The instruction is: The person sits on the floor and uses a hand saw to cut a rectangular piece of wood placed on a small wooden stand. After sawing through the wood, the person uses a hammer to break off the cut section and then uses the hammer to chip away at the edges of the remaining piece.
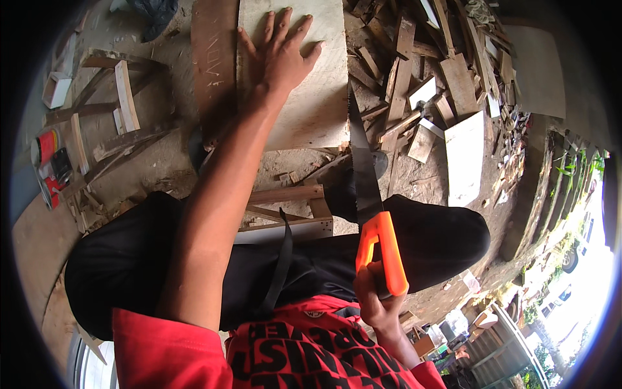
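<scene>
My left hand [280,57] lies flat with fingers spread on a pale plywood board [304,120]. Under the board's left side shows a darker brown board [214,71] with faint marks on it. In my right hand [377,298], fingers wrapped round the grip, is a hand saw with an orange handle [389,253]. Its dark blade [365,172] points away from me and runs along the right edge of the pale board. Whether the teeth touch the wood I cannot tell.
Scrap wood [398,78] lies heaped on the ground to the right, with a white panel [465,159] on its near side. A wooden frame [285,194] sits between my legs. Wooden trestle-like frames [107,104] stand at the left. Farther right are planks [544,188] and greenery.
</scene>
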Demonstrator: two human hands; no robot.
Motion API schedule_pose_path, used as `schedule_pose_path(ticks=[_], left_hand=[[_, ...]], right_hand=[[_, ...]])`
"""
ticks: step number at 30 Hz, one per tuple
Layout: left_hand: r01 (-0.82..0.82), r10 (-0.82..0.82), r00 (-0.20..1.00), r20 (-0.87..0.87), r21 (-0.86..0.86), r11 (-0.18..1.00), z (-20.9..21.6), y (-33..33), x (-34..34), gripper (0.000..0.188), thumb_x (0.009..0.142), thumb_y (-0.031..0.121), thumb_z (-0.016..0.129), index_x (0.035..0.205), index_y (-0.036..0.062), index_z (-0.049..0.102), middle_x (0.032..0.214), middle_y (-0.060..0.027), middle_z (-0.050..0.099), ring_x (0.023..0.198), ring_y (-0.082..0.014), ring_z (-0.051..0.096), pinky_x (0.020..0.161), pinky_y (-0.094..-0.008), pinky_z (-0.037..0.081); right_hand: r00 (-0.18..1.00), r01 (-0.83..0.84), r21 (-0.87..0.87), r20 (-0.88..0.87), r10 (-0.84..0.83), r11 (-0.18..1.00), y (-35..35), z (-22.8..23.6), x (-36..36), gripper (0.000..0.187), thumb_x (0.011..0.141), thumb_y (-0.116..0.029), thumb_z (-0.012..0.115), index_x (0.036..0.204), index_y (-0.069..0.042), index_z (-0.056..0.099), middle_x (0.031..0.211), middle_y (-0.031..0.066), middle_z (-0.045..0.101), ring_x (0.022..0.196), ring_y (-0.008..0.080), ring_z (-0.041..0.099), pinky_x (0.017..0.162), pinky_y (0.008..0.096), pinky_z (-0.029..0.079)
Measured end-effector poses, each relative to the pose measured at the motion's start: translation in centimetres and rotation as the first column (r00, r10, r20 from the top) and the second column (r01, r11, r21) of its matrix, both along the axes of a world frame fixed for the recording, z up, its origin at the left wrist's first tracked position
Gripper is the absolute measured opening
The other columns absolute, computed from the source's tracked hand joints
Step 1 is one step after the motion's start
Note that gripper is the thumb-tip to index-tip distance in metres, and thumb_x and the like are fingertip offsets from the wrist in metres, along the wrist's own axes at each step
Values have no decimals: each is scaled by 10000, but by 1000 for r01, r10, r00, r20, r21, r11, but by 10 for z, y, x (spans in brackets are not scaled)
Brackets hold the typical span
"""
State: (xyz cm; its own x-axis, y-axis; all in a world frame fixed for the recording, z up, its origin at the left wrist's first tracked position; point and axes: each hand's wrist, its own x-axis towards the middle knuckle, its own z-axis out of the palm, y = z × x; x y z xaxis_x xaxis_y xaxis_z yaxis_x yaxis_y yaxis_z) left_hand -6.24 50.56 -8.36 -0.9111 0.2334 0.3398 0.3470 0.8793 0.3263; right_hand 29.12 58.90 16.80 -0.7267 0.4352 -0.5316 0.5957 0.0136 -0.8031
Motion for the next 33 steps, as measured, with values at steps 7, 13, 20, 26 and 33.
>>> schedule_pose_path(ticks=[7, 13, 20, 26, 33], left_hand=[[47, -46, 998, 42, -16, 999, 18, -4, 0, 588, 930, 576, 564, 1458, 324, 519, 1620, -27, 336, 1525, -290, 227, 1120, -770, -41], [59, -59, 998, 25, -8, 998, 32, 0, 1, 572, 948, 502, 569, 1444, 220, 536, 1567, -60, 419, 1479, -311, 323, 1133, -747, 87], [63, -66, 998, 21, 117, 991, 33, -54, 16, 632, 965, 441, 577, 1442, 38, 478, 1530, -191, 418, 1432, -360, 374, 1187, -598, 223], [-108, 108, 994, 12, -4, 994, 29, -100, 50, 637, 999, 445, 533, 1448, 0, 451, 1535, -213, 399, 1423, -385, 376, 1193, -552, 243], [-88, 76, 994, 74, 167, 982, 20, -100, 69, 496, 973, 344, 595, 1339, 10, 569, 1491, -190, 472, 1410, -377, 398, 1160, -536, 278]], right_hand=[[998, -10, 55, -66, 14, 998, 31, -144, -71, 156, 927, -127, 659, 871, 9, 606, 652, -2, 550, 632, 68, 487, 562, 294, 436], [963, -104, 578, -146, 227, 810, 93, -159, -118, 287, 798, -148, 728, 1022, 4, 633, 777, 231, 687, 724, 427, 683, 653, 464, 543], [846, -431, 834, 241, 476, 343, 152, -273, -149, 324, 750, -97, 684, 1068, -78, 622, 1086, 119, 654, 1149, 307, 587, 986, 430, 428], [943, 19, 569, -284, 175, 822, 82, -294, -162, 286, 947, -215, 580, 1075, 27, 665, 951, 210, 650, 943, 379, 662, 850, 477, 511], [925, -1, 145, -376, 57, 989, 37, -200, -187, 490, 938, -336, 706, 1175, 89, 650, 1005, 249, 717, 935, 280, 696, 837, 380, 523]])
